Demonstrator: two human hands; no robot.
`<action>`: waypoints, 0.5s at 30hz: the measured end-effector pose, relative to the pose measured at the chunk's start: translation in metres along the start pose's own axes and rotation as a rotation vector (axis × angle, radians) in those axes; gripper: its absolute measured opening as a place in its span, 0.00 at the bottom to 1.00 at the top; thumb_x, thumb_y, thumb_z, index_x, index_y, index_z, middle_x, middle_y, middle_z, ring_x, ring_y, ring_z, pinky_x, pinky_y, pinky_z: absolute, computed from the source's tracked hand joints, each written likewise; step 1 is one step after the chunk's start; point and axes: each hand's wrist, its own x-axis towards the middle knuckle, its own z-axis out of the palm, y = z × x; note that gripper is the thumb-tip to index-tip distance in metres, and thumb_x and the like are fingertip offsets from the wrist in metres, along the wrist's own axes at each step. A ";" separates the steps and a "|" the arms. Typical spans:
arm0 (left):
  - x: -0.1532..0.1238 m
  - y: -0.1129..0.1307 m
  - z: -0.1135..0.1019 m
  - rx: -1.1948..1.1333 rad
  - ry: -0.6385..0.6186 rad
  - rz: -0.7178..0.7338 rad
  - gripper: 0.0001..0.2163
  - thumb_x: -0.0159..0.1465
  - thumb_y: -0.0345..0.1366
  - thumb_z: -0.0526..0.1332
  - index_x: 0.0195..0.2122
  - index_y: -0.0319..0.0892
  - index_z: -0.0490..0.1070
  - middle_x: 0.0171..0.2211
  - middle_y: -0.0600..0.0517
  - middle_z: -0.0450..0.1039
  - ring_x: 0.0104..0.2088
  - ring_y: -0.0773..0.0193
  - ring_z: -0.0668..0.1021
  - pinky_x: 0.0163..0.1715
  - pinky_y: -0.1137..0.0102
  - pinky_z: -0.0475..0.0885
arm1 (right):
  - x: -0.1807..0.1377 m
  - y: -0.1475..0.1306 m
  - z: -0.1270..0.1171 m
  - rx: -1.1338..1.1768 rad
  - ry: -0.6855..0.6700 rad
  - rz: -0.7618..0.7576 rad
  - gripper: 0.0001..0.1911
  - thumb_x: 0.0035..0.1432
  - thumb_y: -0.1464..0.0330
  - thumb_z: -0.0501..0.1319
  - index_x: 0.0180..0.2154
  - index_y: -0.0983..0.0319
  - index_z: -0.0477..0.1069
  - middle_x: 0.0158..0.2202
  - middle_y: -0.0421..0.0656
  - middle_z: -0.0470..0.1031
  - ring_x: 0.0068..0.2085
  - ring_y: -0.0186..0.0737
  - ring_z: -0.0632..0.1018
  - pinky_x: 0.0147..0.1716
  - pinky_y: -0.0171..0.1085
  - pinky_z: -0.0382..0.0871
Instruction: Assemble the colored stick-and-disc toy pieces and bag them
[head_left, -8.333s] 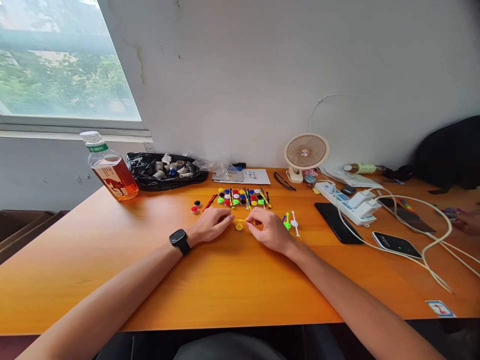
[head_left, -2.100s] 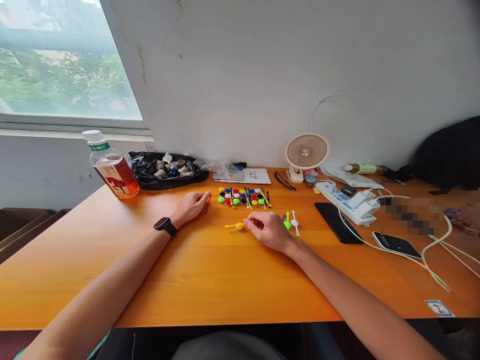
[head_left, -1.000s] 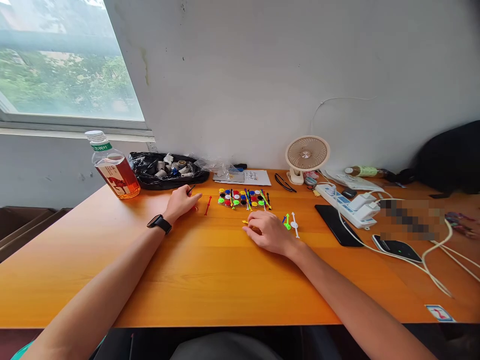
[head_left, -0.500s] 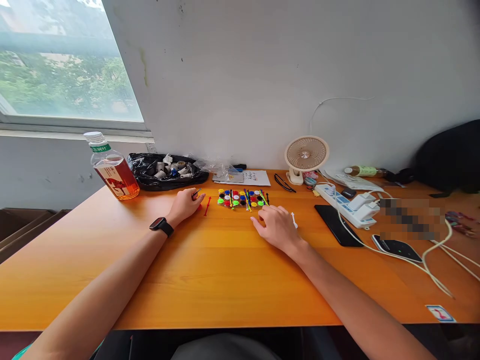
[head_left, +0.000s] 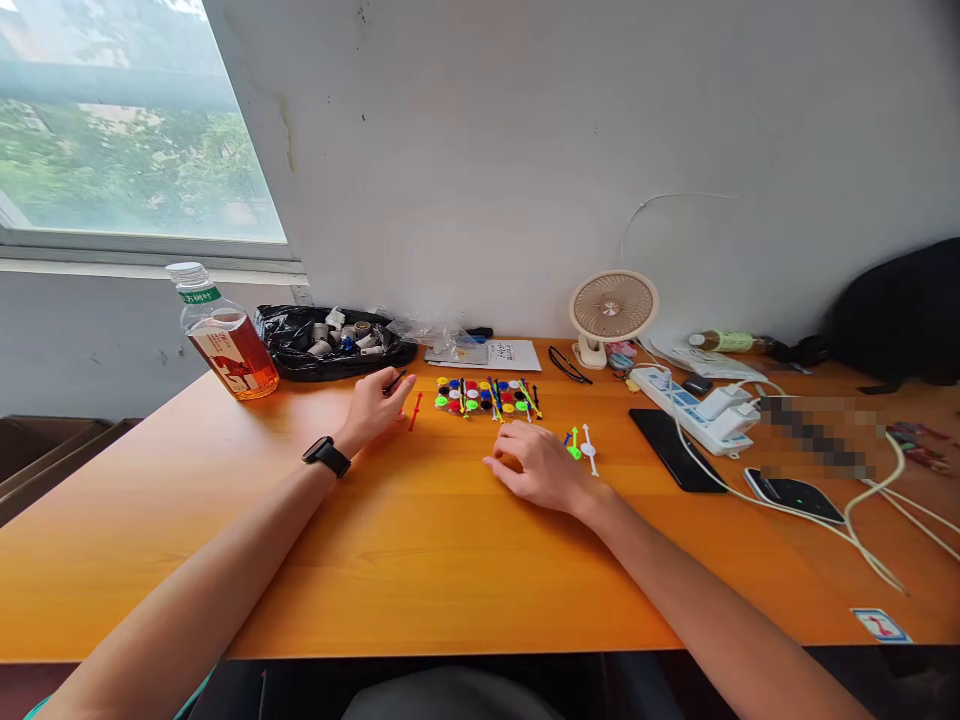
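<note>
Very little lettering reaches me clearly from where I sit. The clear plastic bottle of amber drink (head_left: 222,335) by the window has a green band under its white cap with white characters on it, too small for me to make out, and a red-and-white label lower down that I cannot read either. The white printed sheet of paper (head_left: 511,353) against the wall carries a few small marks, also illegible. The small white sticker (head_left: 880,623) on the near right corner of the orange wooden desk (head_left: 420,540) shows a red mark inside a blue border.

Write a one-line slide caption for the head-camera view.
Left hand pinches a thin black stick beside a red stick; right hand rests near coloured discs on the orange table.
</note>
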 end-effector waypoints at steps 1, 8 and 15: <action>-0.004 0.009 0.003 -0.095 -0.108 -0.019 0.18 0.66 0.50 0.59 0.27 0.45 0.56 0.24 0.57 0.54 0.26 0.66 0.61 0.26 0.70 0.57 | 0.000 -0.003 0.002 0.037 -0.023 -0.001 0.13 0.70 0.65 0.63 0.30 0.59 0.72 0.35 0.44 0.77 0.38 0.42 0.76 0.39 0.40 0.65; -0.042 0.064 0.030 -0.432 -0.724 0.009 0.06 0.65 0.36 0.52 0.38 0.44 0.66 0.31 0.51 0.65 0.31 0.63 0.67 0.31 0.68 0.66 | 0.002 -0.004 0.013 0.408 0.124 0.248 0.14 0.73 0.68 0.55 0.58 0.58 0.64 0.42 0.44 0.79 0.37 0.41 0.79 0.38 0.39 0.71; -0.053 0.058 0.047 -0.375 -0.752 0.178 0.14 0.70 0.47 0.63 0.48 0.42 0.72 0.34 0.50 0.74 0.32 0.62 0.71 0.34 0.67 0.69 | 0.008 -0.003 0.021 0.662 0.165 0.285 0.08 0.71 0.62 0.59 0.48 0.58 0.70 0.39 0.43 0.78 0.38 0.40 0.79 0.35 0.36 0.72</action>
